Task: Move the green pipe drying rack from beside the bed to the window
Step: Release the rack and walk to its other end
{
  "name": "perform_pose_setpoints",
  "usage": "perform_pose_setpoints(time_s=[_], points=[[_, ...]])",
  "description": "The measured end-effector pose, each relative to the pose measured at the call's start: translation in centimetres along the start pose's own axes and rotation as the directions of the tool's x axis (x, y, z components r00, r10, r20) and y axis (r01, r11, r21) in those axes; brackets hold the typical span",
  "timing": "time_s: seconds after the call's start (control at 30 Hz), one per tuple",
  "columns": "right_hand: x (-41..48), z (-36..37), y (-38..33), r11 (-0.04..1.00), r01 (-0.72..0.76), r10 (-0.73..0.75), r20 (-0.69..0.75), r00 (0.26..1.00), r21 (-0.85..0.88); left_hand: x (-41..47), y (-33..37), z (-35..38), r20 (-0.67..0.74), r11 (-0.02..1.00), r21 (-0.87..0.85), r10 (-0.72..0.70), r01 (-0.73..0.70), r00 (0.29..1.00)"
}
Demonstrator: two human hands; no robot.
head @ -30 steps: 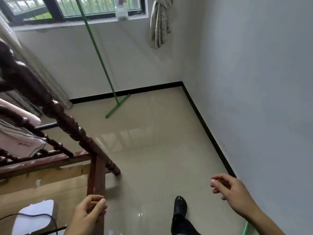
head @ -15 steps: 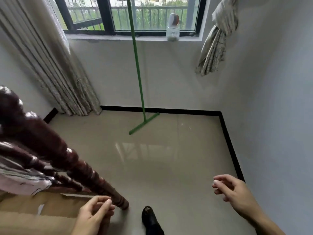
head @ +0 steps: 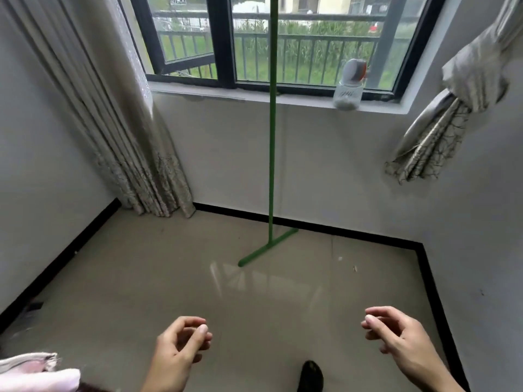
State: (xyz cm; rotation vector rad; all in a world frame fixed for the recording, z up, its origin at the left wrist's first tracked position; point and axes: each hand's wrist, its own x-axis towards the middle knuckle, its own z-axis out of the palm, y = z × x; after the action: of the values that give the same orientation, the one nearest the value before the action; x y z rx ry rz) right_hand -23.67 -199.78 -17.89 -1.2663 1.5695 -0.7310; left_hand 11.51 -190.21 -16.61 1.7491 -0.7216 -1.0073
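Observation:
A green pipe upright of the drying rack [head: 272,142] stands on the floor below the window [head: 271,41], its green foot bar [head: 267,248] lying diagonally on the tiles close to the wall. Its top runs out of view. My left hand [head: 181,349] hovers low in the middle with the fingers loosely curled and nothing in them. My right hand [head: 396,335] hovers at the lower right, fingers apart and curled, also holding nothing. Both hands are well short of the rack.
A long curtain [head: 119,131] hangs at the left of the window and a tied curtain [head: 441,128] at the right. A jar [head: 349,86] sits on the sill. Pink cloth [head: 36,372] shows at the lower left. My dark shoe [head: 310,376] is on the tiled floor.
The view has swung left and up toward the window; the wooden bed frame has left the view. Both hands have stayed empty and moved closer to the middle.

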Motion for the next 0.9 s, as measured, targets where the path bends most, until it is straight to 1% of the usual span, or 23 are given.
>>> perform_pose_setpoints(time_s=[0.1, 0.27, 0.4, 0.53, 0.7, 0.8, 0.9], points=[[7.4, 2.2, -1.7, 1.000, 0.011, -0.009, 0.049, 0.999, -0.023, 4.5, 0.0, 0.1, -0.091, 0.998, -0.030, -0.061, 0.058, 0.994], [20.8, 5.7, -7.6, 0.993, 0.111, -0.105, 0.132, 0.986, -0.041, 12.8, 1.8, 1.3, -0.246, 0.993, -0.046, -0.118, 0.110, 0.962], [30.6, 8.2, -13.9, 0.979, 0.195, -0.178, 0.208, 0.962, -0.065, 20.0, 6.4, 2.5, -0.276, 0.993, -0.064, -0.109, 0.095, 0.955], [38.1, 10.7, -19.2, 0.963, 0.252, -0.222, 0.251, 0.942, -0.092, 26.8, 10.0, 2.8, -0.289, 0.994, -0.095, -0.075, 0.049, 0.954], [45.9, 13.8, -22.7, 0.962, 0.249, -0.226, 0.184, 0.957, -0.114, 37.6, 12.5, 2.5, -0.221, 0.998, -0.063, -0.035, 0.021, 0.975], [49.9, 16.0, -24.7, 0.962, 0.240, -0.230, 0.089, 0.969, -0.131, 45.6, 14.6, 2.4, -0.105, 1.000, -0.014, 0.025, -0.027, 0.994], [54.0, 18.6, -26.9, 0.968, 0.201, -0.207, -0.024, 0.978, -0.150, 53.9, 17.8, 2.9, 0.051, 0.995, 0.017, 0.097, -0.098, 0.994]])
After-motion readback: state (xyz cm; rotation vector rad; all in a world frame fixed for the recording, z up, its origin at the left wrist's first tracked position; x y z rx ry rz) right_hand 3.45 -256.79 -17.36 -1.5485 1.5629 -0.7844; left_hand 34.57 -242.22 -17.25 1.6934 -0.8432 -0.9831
